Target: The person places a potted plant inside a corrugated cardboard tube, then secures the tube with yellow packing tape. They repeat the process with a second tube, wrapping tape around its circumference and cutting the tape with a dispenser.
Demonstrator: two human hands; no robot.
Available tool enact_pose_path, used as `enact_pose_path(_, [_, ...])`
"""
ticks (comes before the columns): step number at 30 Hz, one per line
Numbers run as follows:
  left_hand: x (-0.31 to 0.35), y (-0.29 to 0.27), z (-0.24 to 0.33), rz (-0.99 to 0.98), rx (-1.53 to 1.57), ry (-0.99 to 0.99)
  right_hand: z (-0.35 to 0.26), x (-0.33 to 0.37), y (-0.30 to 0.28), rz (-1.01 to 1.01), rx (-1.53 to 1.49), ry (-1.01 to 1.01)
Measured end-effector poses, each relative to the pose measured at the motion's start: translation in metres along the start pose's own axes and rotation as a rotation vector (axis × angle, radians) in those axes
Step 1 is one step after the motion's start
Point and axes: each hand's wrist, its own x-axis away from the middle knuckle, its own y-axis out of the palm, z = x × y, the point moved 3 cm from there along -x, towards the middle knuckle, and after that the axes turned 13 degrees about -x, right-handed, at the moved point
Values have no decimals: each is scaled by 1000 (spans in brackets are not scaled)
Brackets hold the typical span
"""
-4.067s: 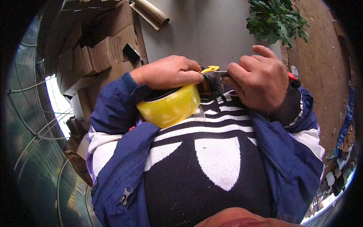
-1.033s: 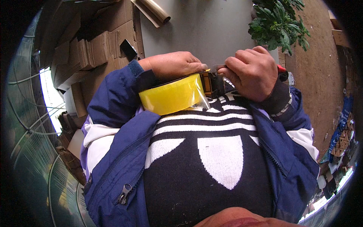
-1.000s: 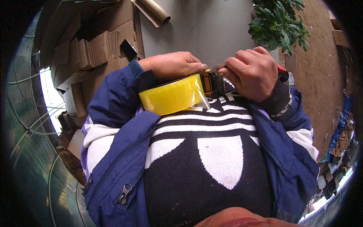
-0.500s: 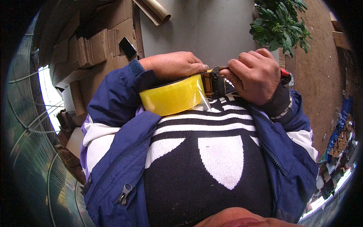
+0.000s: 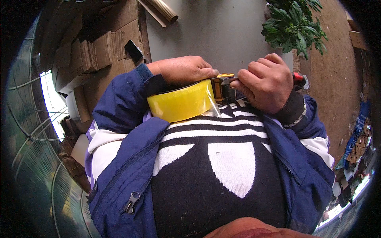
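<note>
A wide roll of yellow packing tape (image 5: 180, 102) sits in a dark-framed tape dispenser (image 5: 223, 90), held against my chest. My left hand (image 5: 184, 68) is closed over the dispenser's upper edge, its thumb pressing near a small yellow piece (image 5: 226, 75). A loose clear tape end hangs from the roll. My right hand (image 5: 266, 83) is a closed fist at the dispenser's right end, pinching a thin greyish metal piece (image 5: 229, 80); its full shape is hidden. Behind that wrist shows a red and black object (image 5: 299, 80); whether it joins the metal piece, I cannot tell.
A grey tabletop (image 5: 214, 35) lies ahead, with a rolled brown sheet (image 5: 160, 11) at its far left. Leafy green plants (image 5: 293, 27) stand at the far right. Stacked cardboard (image 5: 93, 51) and a dark phone-like slab (image 5: 133, 50) are on the left.
My right hand has shifted slightly down and away from the left thumb, and more of the small yellow piece shows. The left hand and tape roll have barely moved.
</note>
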Motion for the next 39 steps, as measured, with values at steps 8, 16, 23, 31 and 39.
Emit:
enact_pose_path(8, [0, 0, 0, -9, 46, -6, -3, 1, -8, 109, 41, 52])
enact_pose_path(16, [-2, 2, 2, -19, -12, 9, -7, 4, -4, 17, 50, 34])
enact_pose_path(23, [2, -2, 6, 16, -17, 16, -5, 9, -12, 82, 26, 175])
enact_pose_path(31, [3, -2, 11, 5, 10, -21, -9, 7, -12, 30, 15, 187])
enact_pose_path(39, [2, -3, 8, 24, -69, 0, -12, 5, -11, 5, 35, 197])
